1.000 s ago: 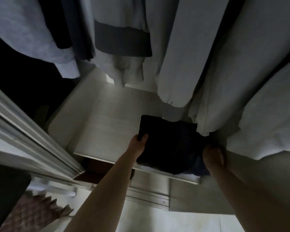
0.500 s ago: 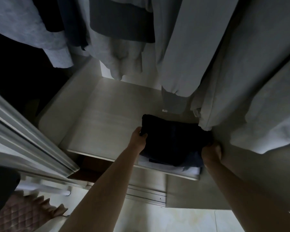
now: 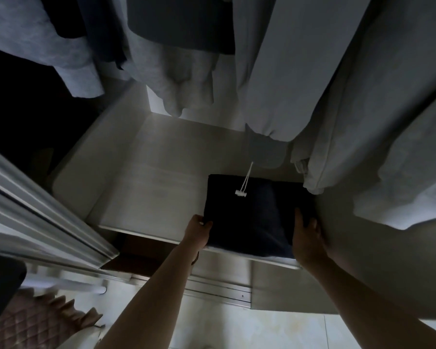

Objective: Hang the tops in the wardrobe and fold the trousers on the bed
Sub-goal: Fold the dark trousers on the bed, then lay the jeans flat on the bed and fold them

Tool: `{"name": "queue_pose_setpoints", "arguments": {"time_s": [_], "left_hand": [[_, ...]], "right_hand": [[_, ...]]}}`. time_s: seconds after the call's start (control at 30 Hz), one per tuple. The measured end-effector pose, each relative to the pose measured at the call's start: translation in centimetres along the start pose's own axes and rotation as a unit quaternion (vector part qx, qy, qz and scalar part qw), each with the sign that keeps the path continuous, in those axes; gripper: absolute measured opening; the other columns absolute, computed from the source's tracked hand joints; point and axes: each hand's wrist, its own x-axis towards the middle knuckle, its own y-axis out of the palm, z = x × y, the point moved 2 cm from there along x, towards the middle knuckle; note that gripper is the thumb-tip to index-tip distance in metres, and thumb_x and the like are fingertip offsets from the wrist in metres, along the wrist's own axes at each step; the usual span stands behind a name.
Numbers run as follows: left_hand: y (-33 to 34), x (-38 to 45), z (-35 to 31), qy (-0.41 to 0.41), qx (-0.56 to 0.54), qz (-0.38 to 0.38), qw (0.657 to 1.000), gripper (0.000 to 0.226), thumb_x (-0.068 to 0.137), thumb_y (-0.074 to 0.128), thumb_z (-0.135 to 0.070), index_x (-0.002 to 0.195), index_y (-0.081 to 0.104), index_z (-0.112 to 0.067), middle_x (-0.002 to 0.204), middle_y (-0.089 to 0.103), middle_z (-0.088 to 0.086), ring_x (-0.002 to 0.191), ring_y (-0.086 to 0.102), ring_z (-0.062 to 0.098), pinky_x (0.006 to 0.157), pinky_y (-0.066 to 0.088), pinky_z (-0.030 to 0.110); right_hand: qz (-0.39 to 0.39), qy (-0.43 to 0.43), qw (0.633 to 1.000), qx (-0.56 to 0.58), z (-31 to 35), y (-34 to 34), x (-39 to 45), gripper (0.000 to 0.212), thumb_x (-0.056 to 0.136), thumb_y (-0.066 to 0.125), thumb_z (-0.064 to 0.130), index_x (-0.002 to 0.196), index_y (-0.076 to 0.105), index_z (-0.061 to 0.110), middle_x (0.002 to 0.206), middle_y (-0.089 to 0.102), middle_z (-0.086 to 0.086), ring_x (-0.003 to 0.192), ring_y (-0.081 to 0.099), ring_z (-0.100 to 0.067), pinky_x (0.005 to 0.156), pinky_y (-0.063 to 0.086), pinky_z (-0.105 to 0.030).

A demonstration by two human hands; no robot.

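Your left hand (image 3: 196,229) at 7 o'clock and right hand (image 3: 306,234) at 5 o'clock each grip a side of the folded dark navy trousers (image 3: 249,215), likely to keep the fold square. They lie on the pale wooden wardrobe shelf (image 3: 149,187), front right. At 12 o'clock, pale grey tops (image 3: 275,71) hang clear above.

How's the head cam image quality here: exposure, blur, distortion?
Head view: underexposed, dim overall; the folded dark garment is near-black with no fabric detail, and the upper left is crushed to black. Wide-angle stretch bends the sliding door track and hanging clothes. Left hand and right hand read reasonably sharp; lower-left corner is smeared.
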Motion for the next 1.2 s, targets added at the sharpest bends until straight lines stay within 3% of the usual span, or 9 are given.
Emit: {"name": "queue_pose_setpoints", "arguments": {"time_s": [0.23,0.37,0.53,0.7,0.8,0.93,1.03,1.1,1.2], "left_hand": [[-1.6,-2.6,0.4,-0.018,0.017,0.033,0.999,0.026,0.094,0.056,-0.011,0.120,0.054,-0.010,0.100,0.062,0.015,0.086,0.065,0.032,0.086,0.057,0.049],[-3.4,-6.9,0.7,-0.017,0.045,0.054,0.997,0.030,0.094,0.054,-0.012,0.123,0.048,-0.018,0.109,0.063,0.017,0.085,0.063,0.026,0.082,0.056,0.041],[-5.8,-15.5,0.4,-0.019,-0.058,0.059,0.996,0.015,0.094,0.053,0.001,0.102,0.055,-0.012,0.086,0.057,0.015,0.065,0.055,0.020,0.057,0.043,0.027],[-9.0,-26.7,1.4,-0.044,-0.125,0.089,0.987,0.017,0.099,0.048,-0.008,0.104,0.062,-0.016,0.098,0.073,0.009,0.086,0.071,0.026,0.078,0.056,0.033],[-10.4,-31.5,3.2,-0.037,-0.124,0.039,0.991,0.019,0.096,0.048,-0.007,0.104,0.063,-0.016,0.092,0.076,0.004,0.077,0.072,0.019,0.072,0.056,0.028],[-11.8,-37.4,6.6,-0.028,-0.137,-0.059,0.988,0.023,0.093,0.045,-0.003,0.106,0.061,-0.011,0.088,0.074,0.007,0.070,0.068,0.020,0.068,0.049,0.029],[-12.0,-41.6,9.2,-0.014,-0.121,-0.161,0.979,0.022,0.094,0.045,-0.007,0.105,0.060,-0.021,0.086,0.073,-0.002,0.073,0.069,0.014,0.068,0.052,0.030],[-11.7,-44.8,11.1,-0.014,-0.105,-0.239,0.965,0.021,0.096,0.047,-0.011,0.104,0.058,-0.027,0.086,0.071,-0.007,0.076,0.069,0.010,0.056,0.051,0.021],[-10.4,-49.3,13.8,-0.022,-0.121,-0.342,0.932,0.020,0.095,0.049,-0.012,0.103,0.058,-0.028,0.084,0.070,-0.008,0.075,0.067,0.010,0.049,0.042,0.017]], "right_hand": [[0.069,0.007,0.996,0.049,0.6,-2.1,-1.4,0.077,0.087,0.055,0.013,0.151,0.012,0.015,0.154,0.010,-0.024,0.138,0.024,-0.042,0.111,0.029,-0.042],[0.038,-0.043,0.996,0.062,1.9,-4.4,-5.0,0.070,0.082,0.055,0.011,0.146,0.027,0.005,0.150,0.027,-0.020,0.136,0.032,-0.036,0.111,0.030,-0.037],[0.058,-0.112,0.986,0.111,4.0,-7.0,-12.4,0.054,0.089,0.052,0.016,0.140,0.039,0.007,0.137,0.046,-0.017,0.129,0.043,-0.031,0.102,0.037,-0.034],[0.080,-0.194,0.967,0.148,6.0,-9.2,-20.3,0.040,0.098,0.043,0.026,0.136,0.043,0.013,0.123,0.061,-0.009,0.117,0.054,-0.022,0.094,0.042,-0.030],[0.082,-0.246,0.950,0.176,7.0,-11.3,-24.6,0.037,0.098,0.044,0.024,0.133,0.046,0.012,0.113,0.064,-0.007,0.103,0.059,-0.020,0.079,0.045,-0.026],[0.081,-0.344,0.917,0.185,8.1,-13.7,-29.4,0.030,0.098,0.046,0.025,0.125,0.053,0.013,0.098,0.063,-0.001,0.081,0.055,-0.011,0.058,0.029,-0.012],[0.080,-0.435,0.877,0.190,8.9,-15.2,-31.5,0.032,0.098,0.045,0.026,0.127,0.053,0.014,0.106,0.062,-0.001,0.092,0.056,-0.010,0.068,0.037,-0.010],[0.108,-0.480,0.849,0.191,9.0,-15.9,-33.1,0.036,0.099,0.042,0.026,0.132,0.050,0.014,0.119,0.061,-0.003,0.108,0.057,-0.015,0.082,0.046,-0.021],[0.108,-0.544,0.808,0.198,8.7,-16.4,-35.3,0.035,0.099,0.043,0.026,0.131,0.051,0.015,0.118,0.062,-0.003,0.108,0.058,-0.016,0.084,0.052,-0.027]]}}
